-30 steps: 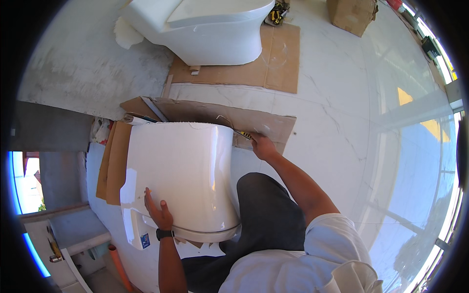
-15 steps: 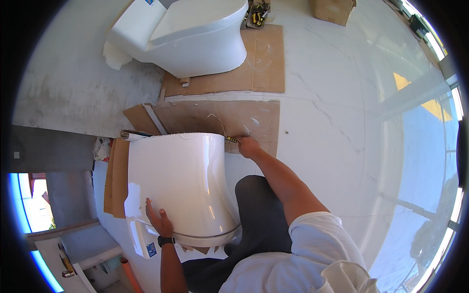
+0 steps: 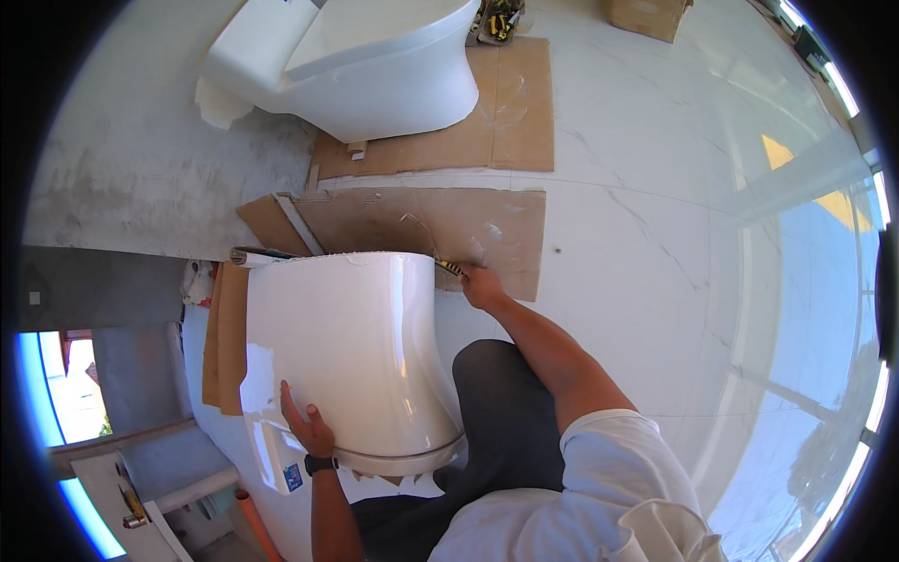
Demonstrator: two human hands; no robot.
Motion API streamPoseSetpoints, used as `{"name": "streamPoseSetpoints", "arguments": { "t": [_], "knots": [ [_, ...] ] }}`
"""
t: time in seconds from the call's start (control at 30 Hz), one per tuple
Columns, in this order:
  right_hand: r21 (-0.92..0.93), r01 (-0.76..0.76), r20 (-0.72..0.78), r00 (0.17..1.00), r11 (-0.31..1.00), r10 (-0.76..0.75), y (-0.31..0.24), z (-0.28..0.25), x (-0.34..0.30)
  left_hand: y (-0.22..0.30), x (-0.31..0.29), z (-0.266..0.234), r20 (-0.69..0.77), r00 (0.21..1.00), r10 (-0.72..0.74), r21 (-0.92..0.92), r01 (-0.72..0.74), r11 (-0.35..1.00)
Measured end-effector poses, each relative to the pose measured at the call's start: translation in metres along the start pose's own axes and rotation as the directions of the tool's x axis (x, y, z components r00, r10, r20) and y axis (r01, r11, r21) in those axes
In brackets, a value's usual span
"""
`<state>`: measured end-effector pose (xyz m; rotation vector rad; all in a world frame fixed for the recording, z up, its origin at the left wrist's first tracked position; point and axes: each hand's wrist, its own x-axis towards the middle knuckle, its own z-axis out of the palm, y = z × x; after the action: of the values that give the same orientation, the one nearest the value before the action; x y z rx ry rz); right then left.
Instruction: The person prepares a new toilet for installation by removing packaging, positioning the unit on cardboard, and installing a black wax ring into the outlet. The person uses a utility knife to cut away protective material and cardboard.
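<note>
"Toilet (image 3: 342, 347), the overturned one: where is it, and does it carry some writing?"

"It lies on its side on the pale, veined floor (image 3: 618, 309), directly in front of the person. On its tank part there is a small blue label (image 3: 293, 477), but the print is too small to be read."

"Of which material does it look?"

"Of white glazed ceramic, smooth and very shiny, with a rounded body and a rough, uneven edge at the base. A second toilet (image 3: 384, 103), also white, stands upright farther off, upon a brown cardboard sheet (image 3: 520, 117). Another flat piece of cardboard (image 3: 506, 225), with pale smears, lies along the base of the overturned one."

"And the hands, how do they hold?"

"The left hand (image 3: 309, 428) grasps nothing; it rests on the glossy side with fingers extended. The right hand (image 3: 479, 284) is clenched around a slim yellow-and-black tool (image 3: 450, 268), near the base edge. Its exact kind one cannot tell."
</note>
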<state>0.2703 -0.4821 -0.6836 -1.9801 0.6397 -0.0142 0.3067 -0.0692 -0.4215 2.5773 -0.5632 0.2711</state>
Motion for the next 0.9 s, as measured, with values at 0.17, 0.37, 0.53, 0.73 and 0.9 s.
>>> {"name": "streamPoseSetpoints", "arguments": {
  "t": [0.17, 0.37, 0.53, 0.73, 0.9],
  "knots": [
    [-0.021, -0.03, 0.001, 1.0, 0.999, 0.03, -0.003, 0.011, 0.008, -0.001, 0.001, 0.0, 0.009, 1.0, 0.011, 0.032, -0.011, 0.999],
    [-0.323, -0.043, 0.285, 0.948, 0.945, 0.141, -0.009, 0.028, 0.019, 0.003, 0.004, 0.002, 0.012, 1.0, -0.011, 0.01, 0.011, 1.0],
    [-0.145, -0.081, 0.295, 0.948, 0.986, 0.121, 0.007, 0.021, -0.006, 0.002, 0.005, 0.0, 0.049, 0.998, -0.027, 0.056, 0.024, 0.998],
    [0.246, -0.351, 0.291, 0.916, 0.903, 0.277, 0.059, -0.083, -0.052, -0.001, 0.003, -0.001, 0.044, 0.996, -0.081, 0.046, 0.079, 0.996],
    [0.495, -0.57, 0.211, 0.811, 0.656, 0.546, 0.049, -0.133, -0.108, -0.003, 0.003, -0.001, 0.031, 0.996, -0.087, 0.068, 0.085, 0.994]
  ]
}}
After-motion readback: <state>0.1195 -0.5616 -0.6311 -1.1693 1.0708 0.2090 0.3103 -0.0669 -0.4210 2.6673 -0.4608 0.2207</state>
